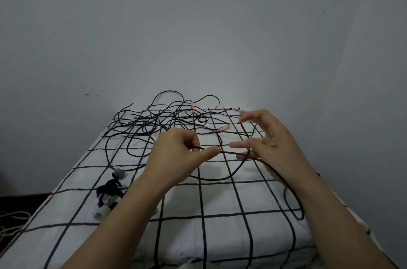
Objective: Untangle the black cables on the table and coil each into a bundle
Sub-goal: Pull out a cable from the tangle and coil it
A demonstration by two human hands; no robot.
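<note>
While left hand (pixel 176 155) pinched one black cable (pixel 229 153), right hand (pixel 272 136) hung spread-fingered, cable tangle (pixel 154 121) beyond, grey-black ties (pixel 110 190) left on checked cloth (pixel 220 246).

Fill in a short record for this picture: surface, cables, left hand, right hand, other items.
surface: white cloth with black grid
cables: black tangle at far end, uncoiled
left hand: pinches one black cable
right hand: fingers spread, same cable running across them
other items: red-marked tags on cable ends; black and grey pieces at left
</note>
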